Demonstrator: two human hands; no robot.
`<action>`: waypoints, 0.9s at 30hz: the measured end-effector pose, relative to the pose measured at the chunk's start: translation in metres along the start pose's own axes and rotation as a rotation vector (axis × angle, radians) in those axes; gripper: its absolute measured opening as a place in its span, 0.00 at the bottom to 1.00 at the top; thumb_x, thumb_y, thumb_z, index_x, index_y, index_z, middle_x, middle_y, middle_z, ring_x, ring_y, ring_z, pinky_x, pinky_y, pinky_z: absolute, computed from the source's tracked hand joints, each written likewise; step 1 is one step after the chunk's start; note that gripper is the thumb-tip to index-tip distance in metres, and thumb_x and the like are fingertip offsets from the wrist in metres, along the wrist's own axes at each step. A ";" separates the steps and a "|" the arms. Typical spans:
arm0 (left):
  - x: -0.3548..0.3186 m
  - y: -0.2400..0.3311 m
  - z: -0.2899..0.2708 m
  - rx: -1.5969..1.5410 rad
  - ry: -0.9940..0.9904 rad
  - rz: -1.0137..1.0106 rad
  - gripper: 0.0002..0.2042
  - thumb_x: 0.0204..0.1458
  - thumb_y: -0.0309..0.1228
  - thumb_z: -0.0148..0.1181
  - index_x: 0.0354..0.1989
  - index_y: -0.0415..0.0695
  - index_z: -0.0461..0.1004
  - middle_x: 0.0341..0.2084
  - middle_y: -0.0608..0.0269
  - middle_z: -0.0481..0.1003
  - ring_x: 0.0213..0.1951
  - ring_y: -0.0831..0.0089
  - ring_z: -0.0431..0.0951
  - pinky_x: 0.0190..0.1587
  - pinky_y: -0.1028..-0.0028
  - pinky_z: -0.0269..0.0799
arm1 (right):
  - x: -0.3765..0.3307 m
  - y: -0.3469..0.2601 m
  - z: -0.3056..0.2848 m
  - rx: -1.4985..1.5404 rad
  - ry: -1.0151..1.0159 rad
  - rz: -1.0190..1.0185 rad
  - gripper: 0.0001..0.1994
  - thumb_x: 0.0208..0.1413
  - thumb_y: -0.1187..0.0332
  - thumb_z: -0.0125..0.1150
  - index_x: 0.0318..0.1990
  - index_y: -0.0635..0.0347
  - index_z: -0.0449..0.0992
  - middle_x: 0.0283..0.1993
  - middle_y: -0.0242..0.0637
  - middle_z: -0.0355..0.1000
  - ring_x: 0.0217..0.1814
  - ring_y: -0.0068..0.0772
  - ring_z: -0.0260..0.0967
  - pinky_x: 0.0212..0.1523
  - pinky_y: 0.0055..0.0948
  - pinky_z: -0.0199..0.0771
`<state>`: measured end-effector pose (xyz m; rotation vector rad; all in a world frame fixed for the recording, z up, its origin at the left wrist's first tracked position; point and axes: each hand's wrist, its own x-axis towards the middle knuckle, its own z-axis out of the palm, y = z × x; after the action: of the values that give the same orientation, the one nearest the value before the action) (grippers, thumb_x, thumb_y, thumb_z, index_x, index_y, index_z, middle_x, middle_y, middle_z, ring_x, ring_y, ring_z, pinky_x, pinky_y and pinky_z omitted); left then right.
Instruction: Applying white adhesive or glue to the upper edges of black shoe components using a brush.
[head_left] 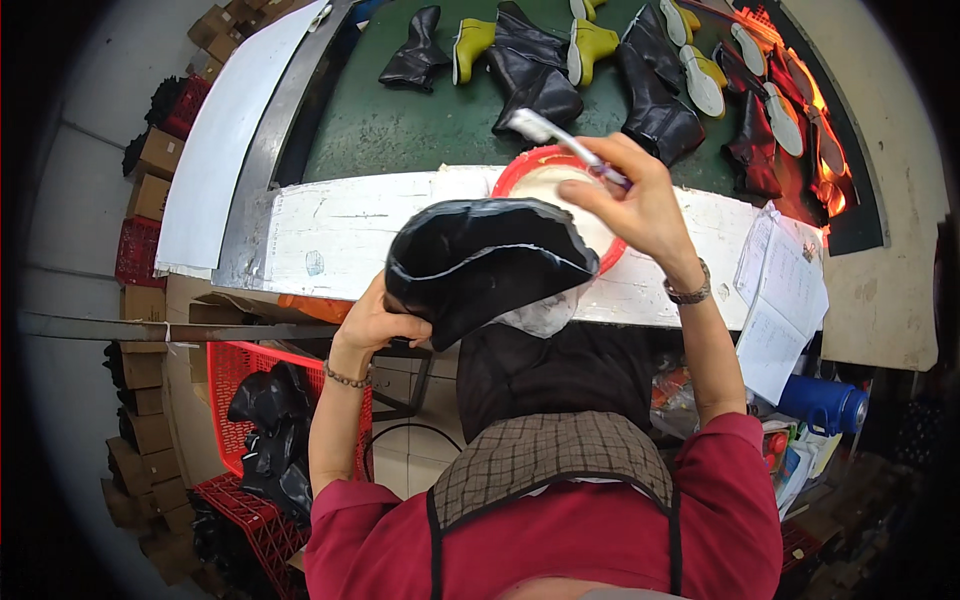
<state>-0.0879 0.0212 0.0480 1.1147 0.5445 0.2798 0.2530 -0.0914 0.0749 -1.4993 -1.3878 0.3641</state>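
My left hand (375,320) is closed on the lower left part of a black boot upper (490,285), its thumb pressed on the outside. The upper gapes upward, and a whitish line runs along its edge. In my right hand (642,208) is a slim-handled brush (572,145), pinched between thumb and fingers. Its white, coated head points to the upper left, apart from the boot upper. Below that hand stands a red bowl (512,178) of creamy white paste, partly hidden by the hand and the upper.
Black boots (535,85) and yellow ones (595,48) with pale soles lie on the green surface (370,130) beyond the white board (330,225). An orange glow lights the far right. Papers (780,300) hang beside a blue bottle (822,403). A red crate (225,400) holds black pieces at left.
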 end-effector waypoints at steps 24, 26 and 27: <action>0.442 -0.009 -0.280 -0.710 0.452 0.505 0.09 0.55 0.23 0.62 0.44 0.35 0.76 0.44 0.50 0.81 0.49 0.51 0.82 0.57 0.47 0.80 | -0.080 0.150 -0.006 0.129 0.419 0.536 0.08 0.59 0.76 0.66 0.44 0.64 0.76 0.24 0.18 0.56 0.25 0.10 0.51 0.27 0.17 0.52; 0.459 0.008 -0.295 -0.662 0.468 0.531 0.11 0.55 0.22 0.63 0.45 0.34 0.76 0.44 0.49 0.81 0.46 0.51 0.83 0.55 0.49 0.82 | -0.077 0.149 -0.007 0.177 0.412 0.542 0.08 0.59 0.77 0.66 0.44 0.64 0.76 0.24 0.18 0.56 0.25 0.10 0.51 0.27 0.16 0.52; 0.462 0.013 -0.293 -0.638 0.480 0.525 0.11 0.54 0.22 0.64 0.46 0.35 0.76 0.43 0.50 0.81 0.46 0.52 0.83 0.54 0.48 0.82 | -0.078 0.149 -0.007 0.209 0.424 0.563 0.08 0.59 0.77 0.66 0.44 0.64 0.75 0.24 0.17 0.55 0.25 0.10 0.51 0.27 0.16 0.52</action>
<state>0.1398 0.4720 -0.1630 0.5376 0.5185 1.1176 0.3192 -0.1355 -0.0729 -1.6552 -0.5653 0.4861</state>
